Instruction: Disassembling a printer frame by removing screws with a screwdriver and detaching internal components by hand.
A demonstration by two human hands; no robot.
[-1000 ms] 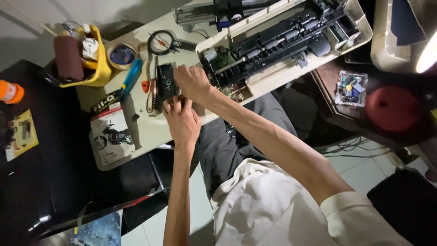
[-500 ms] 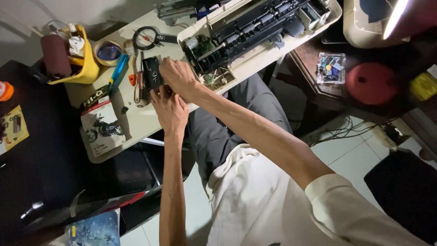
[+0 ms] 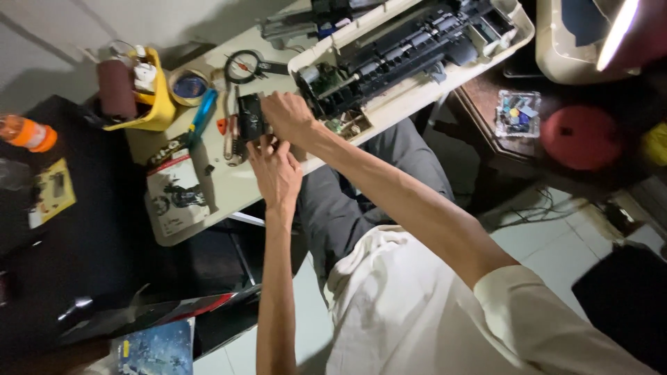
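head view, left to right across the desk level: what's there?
Orange bottle → yellow bin → tape roll → black part held in left hand and right hand → opened printer → clear box of small parts → red round object.

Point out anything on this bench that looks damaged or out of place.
The printer lies with its cover off and insides bare. Both hands, left hand and right hand, hold a black part beside it.

Two hands (image 3: 278,149), one opened printer (image 3: 410,52), one tape roll (image 3: 188,86), one magnifier (image 3: 244,67).
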